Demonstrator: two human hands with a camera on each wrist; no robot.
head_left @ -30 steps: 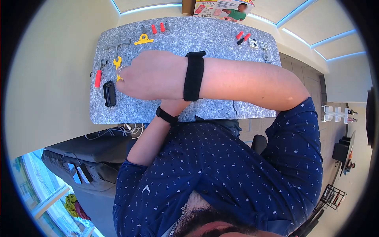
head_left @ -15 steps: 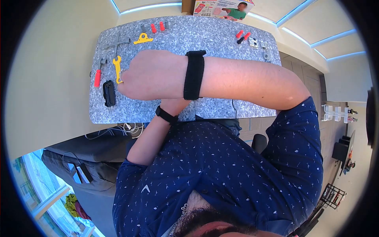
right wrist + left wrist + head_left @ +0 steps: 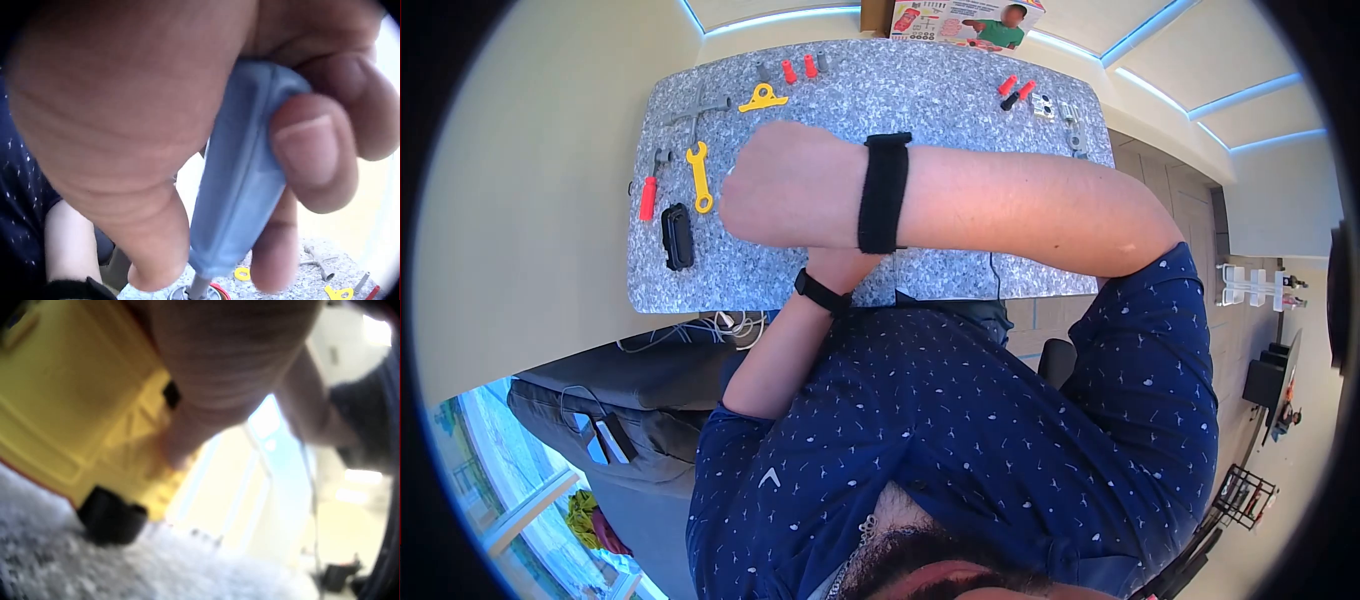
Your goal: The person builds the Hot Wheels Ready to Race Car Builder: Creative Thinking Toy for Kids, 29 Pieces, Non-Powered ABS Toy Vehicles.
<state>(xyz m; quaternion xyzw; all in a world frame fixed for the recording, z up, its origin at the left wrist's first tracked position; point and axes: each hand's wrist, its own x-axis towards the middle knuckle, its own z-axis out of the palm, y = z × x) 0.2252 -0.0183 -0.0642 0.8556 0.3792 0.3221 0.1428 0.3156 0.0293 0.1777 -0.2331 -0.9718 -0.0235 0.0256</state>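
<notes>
My right hand grips the blue handle of a screwdriver, fingers and thumb curled round it. Its grey shaft points down toward a round silver part with a red rim, low in the right wrist view. My left hand holds a yellow toy vehicle body with a black wheel, its thumb pressed on the yellow plastic close over the table. From the head, the right hand covers the toy and most of the left hand. A yellow toy wrench lies left of the right hand.
On the speckled table lie a red-handled tool, a black case, a grey cross-shaped tool, a yellow bracket and several red and grey pegs. A printed box stands beyond the far edge.
My right hand has turned and shifted slightly right, so the yellow wrench, partly covered before, shows whole. The left forearm and the tabletop pieces stay where they were.
</notes>
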